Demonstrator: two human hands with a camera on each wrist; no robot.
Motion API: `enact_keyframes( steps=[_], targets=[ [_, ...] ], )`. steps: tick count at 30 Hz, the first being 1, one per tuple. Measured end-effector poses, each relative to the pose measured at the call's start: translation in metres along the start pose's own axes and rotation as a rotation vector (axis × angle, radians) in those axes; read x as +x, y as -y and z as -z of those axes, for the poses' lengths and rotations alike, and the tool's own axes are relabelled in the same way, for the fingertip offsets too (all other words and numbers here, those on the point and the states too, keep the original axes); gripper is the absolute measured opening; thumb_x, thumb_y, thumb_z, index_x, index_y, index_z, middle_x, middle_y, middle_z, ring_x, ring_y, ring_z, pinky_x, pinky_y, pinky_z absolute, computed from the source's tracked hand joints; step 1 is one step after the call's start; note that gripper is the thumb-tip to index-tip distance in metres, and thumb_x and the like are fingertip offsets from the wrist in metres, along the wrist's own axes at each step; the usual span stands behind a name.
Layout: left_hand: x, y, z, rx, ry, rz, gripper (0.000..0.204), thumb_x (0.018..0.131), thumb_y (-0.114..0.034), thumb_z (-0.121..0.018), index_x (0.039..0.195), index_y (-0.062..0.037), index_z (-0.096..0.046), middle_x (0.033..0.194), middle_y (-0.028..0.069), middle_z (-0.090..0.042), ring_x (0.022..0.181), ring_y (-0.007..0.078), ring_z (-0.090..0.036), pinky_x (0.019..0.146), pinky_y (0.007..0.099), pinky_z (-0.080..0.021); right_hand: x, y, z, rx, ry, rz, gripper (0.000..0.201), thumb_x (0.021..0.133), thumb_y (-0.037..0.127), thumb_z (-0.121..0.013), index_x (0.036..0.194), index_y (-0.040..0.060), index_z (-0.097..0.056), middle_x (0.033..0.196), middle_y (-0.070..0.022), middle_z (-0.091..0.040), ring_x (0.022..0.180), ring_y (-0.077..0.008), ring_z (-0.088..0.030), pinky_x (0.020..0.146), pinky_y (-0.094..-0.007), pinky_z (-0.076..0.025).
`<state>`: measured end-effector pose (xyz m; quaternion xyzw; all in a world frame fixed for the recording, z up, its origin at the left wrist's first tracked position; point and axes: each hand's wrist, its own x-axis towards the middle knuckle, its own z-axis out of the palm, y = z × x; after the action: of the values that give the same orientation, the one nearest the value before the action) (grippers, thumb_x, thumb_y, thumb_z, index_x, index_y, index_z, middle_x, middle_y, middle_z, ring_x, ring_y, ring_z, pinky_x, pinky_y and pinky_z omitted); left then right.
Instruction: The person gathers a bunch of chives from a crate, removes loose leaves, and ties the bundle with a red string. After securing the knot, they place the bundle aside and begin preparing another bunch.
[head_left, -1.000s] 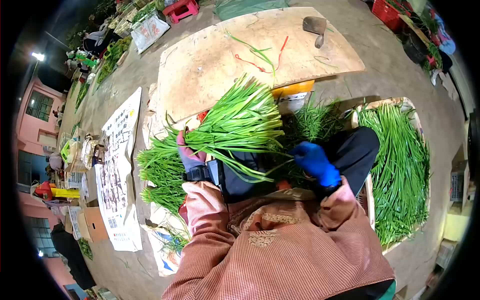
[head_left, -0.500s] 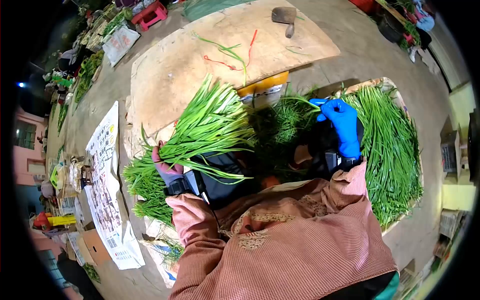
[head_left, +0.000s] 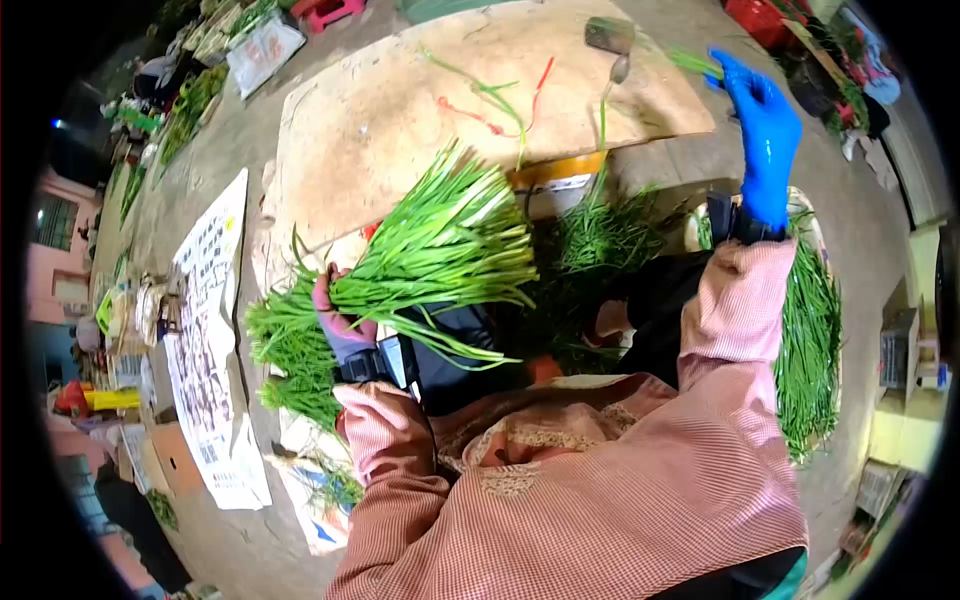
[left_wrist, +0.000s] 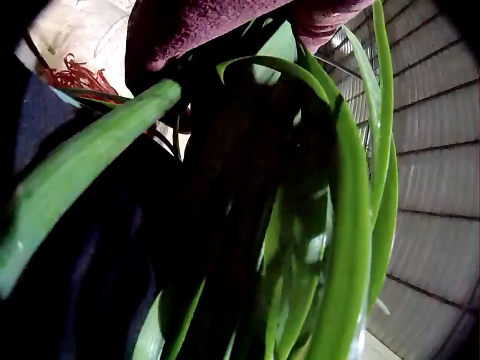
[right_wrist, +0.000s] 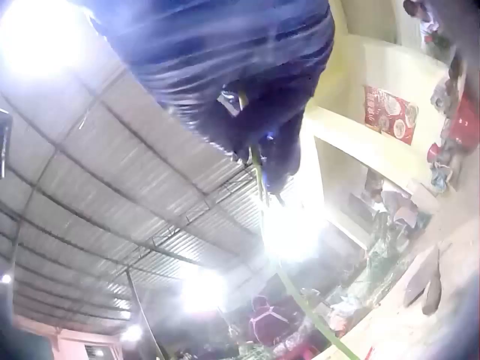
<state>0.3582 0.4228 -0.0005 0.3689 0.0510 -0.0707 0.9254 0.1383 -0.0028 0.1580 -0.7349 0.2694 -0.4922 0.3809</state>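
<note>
My left hand (head_left: 342, 312), in a dusty-pink glove, grips a thick bunch of garlic chives (head_left: 450, 235) around its lower left part, over the dark trouser leg. The pale cut ends fan out to the right. Seen from the left wrist, broad green leaves (left_wrist: 349, 225) hang below the glove's fabric. High at the right, past the board's right end, my blue-gloved right hand (head_left: 768, 140) pinches a thin green chive stalk (head_left: 692, 62). That stalk (right_wrist: 311, 311) trails down from the fingers in the right wrist view.
A wooden board (head_left: 370, 130) lies in front, bearing a cleaver (head_left: 610, 36), a red tie (head_left: 543, 85) and loose green strands. More chives fill a crate (head_left: 810, 340) at the right. Loose greens (head_left: 610, 235) lie between the knees, and another pile (head_left: 290, 330) is at the left.
My right hand has risen from the lap, up and to the right beyond the board, with a chive stalk now in its fingers. The left hand keeps its grip on the bunch.
</note>
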Motion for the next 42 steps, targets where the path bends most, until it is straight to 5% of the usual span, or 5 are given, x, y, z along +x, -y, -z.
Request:
enact_keyframes(
  steps=[10,31,33,35,42],
  targets=[
    [-0.002,-0.007,0.019,0.042,0.110,0.029,0.023,0.086,-0.019,-0.053,0.100,-0.0015,-0.058,0.094,0.0090,-0.061,0.092,0.0212,-0.057,0.083,0.0332,-0.047,-0.128,-0.003,-0.066,0.072,0.645,-0.227,0.027,0.079,0.022,-0.066,0.096,0.0017,-0.064,0.083,-0.0106,-0.065,0.075,-0.0138,-0.061,0.067,-0.0276,-0.048],
    [-0.039,-0.016,-0.008,0.170,0.199,0.079,0.030,0.089,-0.029,-0.050,0.108,-0.0058,-0.049,0.102,0.0062,-0.054,0.096,0.0205,-0.051,0.085,0.0363,-0.044,-0.205,-0.037,-0.148,0.302,0.673,-0.533,0.055,0.066,0.044,-0.073,0.097,0.0002,-0.063,0.089,-0.0155,-0.065,0.078,-0.0241,-0.063,0.072,-0.0313,-0.047],
    [-0.036,-0.007,0.019,0.884,0.502,-0.509,0.041,0.087,-0.017,-0.050,0.126,-0.0091,-0.039,0.126,0.0146,-0.044,0.114,0.0271,-0.046,0.094,0.0411,-0.042,-0.207,-0.044,-0.155,0.341,0.682,-0.569,0.054,0.066,0.043,-0.073,0.097,-0.0005,-0.063,0.089,-0.0157,-0.065,0.079,-0.0233,-0.063,0.072,-0.0312,-0.047],
    [-0.034,-0.017,0.016,0.016,0.222,0.121,0.049,0.082,-0.005,-0.052,0.128,-0.0083,-0.034,0.130,0.0137,-0.040,0.115,0.0276,-0.045,0.095,0.0402,-0.040,-0.209,-0.050,-0.160,0.381,0.695,-0.604,0.054,0.067,0.042,-0.073,0.097,-0.0012,-0.063,0.088,-0.0160,-0.065,0.079,-0.0225,-0.063,0.073,-0.0310,-0.047],
    [-0.038,-0.016,0.004,0.251,0.127,0.042,0.041,0.088,-0.033,-0.048,0.118,-0.0057,-0.048,0.108,0.0108,-0.056,0.097,0.0229,-0.054,0.085,0.0389,-0.045,-0.212,-0.049,-0.153,0.629,0.618,-0.692,0.030,0.072,0.019,-0.073,0.092,-0.0023,-0.065,0.077,-0.0054,-0.066,0.068,-0.0081,-0.058,0.062,-0.0247,-0.047]
  ],
)
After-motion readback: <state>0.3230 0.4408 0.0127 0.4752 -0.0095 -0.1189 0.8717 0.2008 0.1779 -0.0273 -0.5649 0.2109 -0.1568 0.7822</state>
